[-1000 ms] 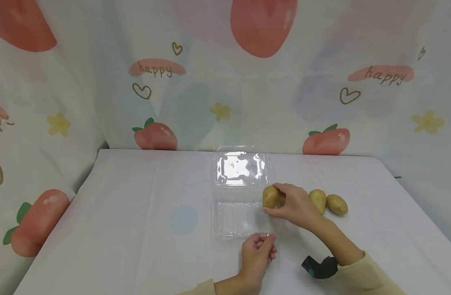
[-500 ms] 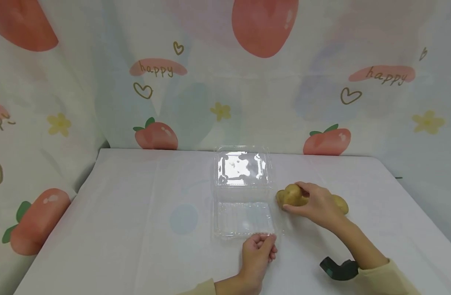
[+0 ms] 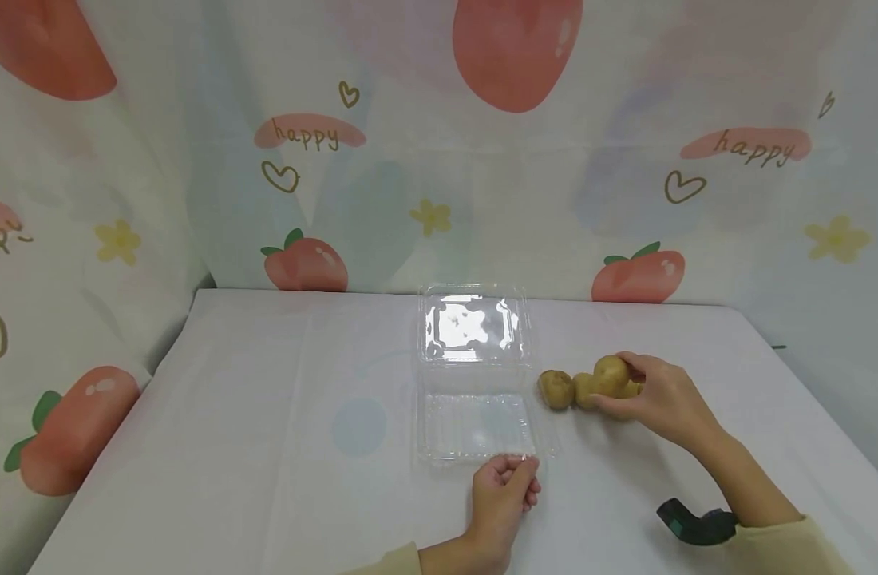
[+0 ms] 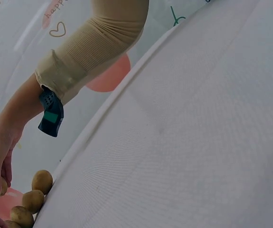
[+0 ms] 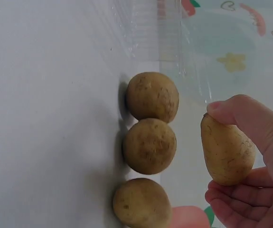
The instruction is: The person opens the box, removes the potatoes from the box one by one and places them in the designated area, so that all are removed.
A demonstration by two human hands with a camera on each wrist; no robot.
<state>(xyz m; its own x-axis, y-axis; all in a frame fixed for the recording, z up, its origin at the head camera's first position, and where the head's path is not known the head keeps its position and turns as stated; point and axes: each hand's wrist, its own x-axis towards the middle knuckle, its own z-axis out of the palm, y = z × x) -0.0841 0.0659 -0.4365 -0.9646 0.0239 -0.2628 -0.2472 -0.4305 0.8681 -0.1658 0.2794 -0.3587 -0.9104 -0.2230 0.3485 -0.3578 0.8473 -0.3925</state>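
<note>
A clear plastic clamshell container (image 3: 475,423) lies with its lid (image 3: 475,323) folded back on the white table. At its front edge my left hand (image 3: 498,503) pinches the rim between thumb and curled fingers. To the right, my right hand (image 3: 665,399) holds a potato (image 3: 611,375) by thumb and fingertips, raised above the other potatoes. The right wrist view shows this potato (image 5: 226,149) apart from a row of three potatoes (image 5: 150,146) on the table. Part of that row is hidden behind the right hand in the head view.
The row's leftmost potato (image 3: 556,390) sits just beside the container's right side. A dark curved device (image 3: 698,523) is on the right wrist. Behind the table (image 3: 231,415) hangs a printed cloth backdrop (image 3: 381,224).
My right hand has moved right with the potato, from the container's right edge to above the row of potatoes. The left hand and container have stayed in place.
</note>
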